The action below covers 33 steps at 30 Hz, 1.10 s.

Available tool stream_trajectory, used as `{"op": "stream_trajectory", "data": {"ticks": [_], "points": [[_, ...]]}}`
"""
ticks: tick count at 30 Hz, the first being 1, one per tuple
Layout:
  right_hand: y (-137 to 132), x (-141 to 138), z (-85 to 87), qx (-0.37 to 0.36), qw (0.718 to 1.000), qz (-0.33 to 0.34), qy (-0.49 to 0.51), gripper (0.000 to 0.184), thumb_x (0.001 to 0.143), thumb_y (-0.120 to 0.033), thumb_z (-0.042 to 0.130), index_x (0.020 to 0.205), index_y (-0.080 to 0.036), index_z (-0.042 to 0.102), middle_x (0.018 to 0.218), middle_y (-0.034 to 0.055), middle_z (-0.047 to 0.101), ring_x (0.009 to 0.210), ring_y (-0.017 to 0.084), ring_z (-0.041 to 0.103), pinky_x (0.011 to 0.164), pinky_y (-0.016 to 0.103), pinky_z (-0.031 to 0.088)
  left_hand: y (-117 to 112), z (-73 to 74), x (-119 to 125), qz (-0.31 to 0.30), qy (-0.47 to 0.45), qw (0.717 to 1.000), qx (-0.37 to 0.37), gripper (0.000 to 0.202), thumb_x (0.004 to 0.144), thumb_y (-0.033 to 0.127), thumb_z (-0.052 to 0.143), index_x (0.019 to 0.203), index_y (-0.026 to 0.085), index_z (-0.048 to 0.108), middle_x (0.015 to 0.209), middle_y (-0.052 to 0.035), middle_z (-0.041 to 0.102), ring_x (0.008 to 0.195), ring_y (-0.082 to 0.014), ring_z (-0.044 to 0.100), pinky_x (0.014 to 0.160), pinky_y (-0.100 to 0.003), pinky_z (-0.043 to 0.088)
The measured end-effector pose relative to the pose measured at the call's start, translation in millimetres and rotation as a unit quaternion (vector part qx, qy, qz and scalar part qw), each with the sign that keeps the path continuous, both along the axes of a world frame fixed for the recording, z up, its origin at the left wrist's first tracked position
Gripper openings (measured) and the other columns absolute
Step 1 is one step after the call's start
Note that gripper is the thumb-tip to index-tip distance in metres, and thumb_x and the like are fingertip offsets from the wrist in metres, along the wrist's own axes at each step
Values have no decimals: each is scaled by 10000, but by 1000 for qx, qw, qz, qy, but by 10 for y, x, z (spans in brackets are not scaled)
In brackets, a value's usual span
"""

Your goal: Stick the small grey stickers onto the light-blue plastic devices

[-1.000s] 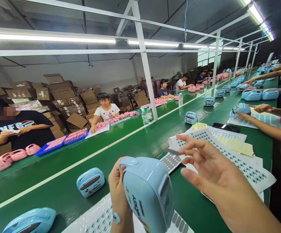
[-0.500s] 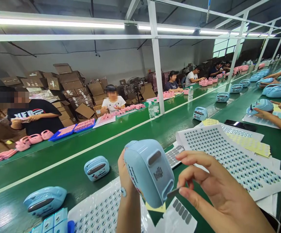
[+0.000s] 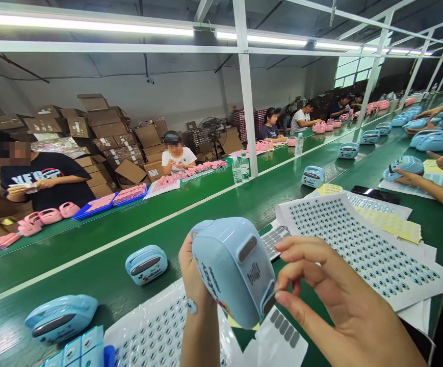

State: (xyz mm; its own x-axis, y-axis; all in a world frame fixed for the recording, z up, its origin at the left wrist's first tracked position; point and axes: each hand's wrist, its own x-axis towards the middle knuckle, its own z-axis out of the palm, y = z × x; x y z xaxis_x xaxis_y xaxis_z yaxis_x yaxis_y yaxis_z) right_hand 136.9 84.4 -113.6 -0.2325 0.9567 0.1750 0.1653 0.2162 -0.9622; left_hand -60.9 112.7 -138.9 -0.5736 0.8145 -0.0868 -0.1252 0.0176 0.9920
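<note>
My left hand (image 3: pixel 199 285) grips a light blue plastic speaker housing (image 3: pixel 221 265) from behind, tilted with its end face towards my right hand. A grey oval sticker sits in the upper recess of that face, above a printed bar pattern. Between thumb and fingertips, my right hand (image 3: pixel 320 290) pinches a small grey oval sticker (image 3: pixel 269 305), set against the lower recess of the housing. Below lies a backing sheet (image 3: pixel 282 331) with several grey oval stickers. Partly hidden behind my right fingers is another sheet of grey stickers (image 3: pixel 272 242).
Large sheets of round stickers (image 3: pixel 359 244) lie at right, another sheet (image 3: pixel 152 326) at lower left. Blue housings (image 3: pixel 147 265) stand along the green bench (image 3: pixel 91 270). A co-worker's hand (image 3: pixel 412 178) holds one at right. Bottles (image 3: pixel 240 168) stand by a white post (image 3: pixel 247 102).
My right fingers have brought the grey sticker in against the lower recess of the housing. The housing has turned slightly, showing more of its printed front. The view has shifted a little.
</note>
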Motion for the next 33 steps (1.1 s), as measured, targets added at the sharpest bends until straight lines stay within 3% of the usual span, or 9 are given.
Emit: {"op": "stream_trajectory", "data": {"ticks": [5,10,15,21,28,33], "points": [[22,23,37,-49,998,30,20,296,918,-199,523,1145,-380,468,980,-29,603,829,135,653,800,292,532,-8,-15,-12,-4,1,1000,24,320,742,513,716,870,221,688,832,-30,667,784,-205,614,702,-303,528],[62,14,12,-126,984,91,89,363,924,-195,503,1204,-403,402,846,-52,603,790,128,628,755,275,524,-6,-31,-22,-17,-5,999,33,322,735,522,725,840,220,685,785,-31,658,750,-203,607,678,-305,530],[71,1,19,-164,973,105,120,337,924,-207,509,1191,-392,420,899,-28,621,795,137,618,699,254,541,-5,-63,-31,-44,-14,999,26,351,694,529,763,827,216,676,761,-30,646,703,-196,600,653,-312,531],[60,-2,77,-82,990,84,76,317,930,-179,486,1164,-388,443,1015,-19,609,766,119,649,686,244,585,-7,-58,-48,-25,13,1000,12,338,752,533,713,868,216,697,849,-50,680,761,-209,619,698,-330,540],[-5,2,77,7,999,37,15,355,921,-113,449,1187,-347,444,1144,3,580,842,115,647,804,254,590,-29,-5,-20,-14,27,999,11,328,771,553,683,803,226,671,744,-20,636,676,-182,585,634,-308,518],[-9,-4,108,86,995,15,-43,378,908,-57,419,1195,-296,476,1204,16,525,827,82,619,793,179,574,-66,107,6,10,79,997,20,367,812,574,623,812,210,671,695,-20,607,634,-176,568,596,-294,498]]}}
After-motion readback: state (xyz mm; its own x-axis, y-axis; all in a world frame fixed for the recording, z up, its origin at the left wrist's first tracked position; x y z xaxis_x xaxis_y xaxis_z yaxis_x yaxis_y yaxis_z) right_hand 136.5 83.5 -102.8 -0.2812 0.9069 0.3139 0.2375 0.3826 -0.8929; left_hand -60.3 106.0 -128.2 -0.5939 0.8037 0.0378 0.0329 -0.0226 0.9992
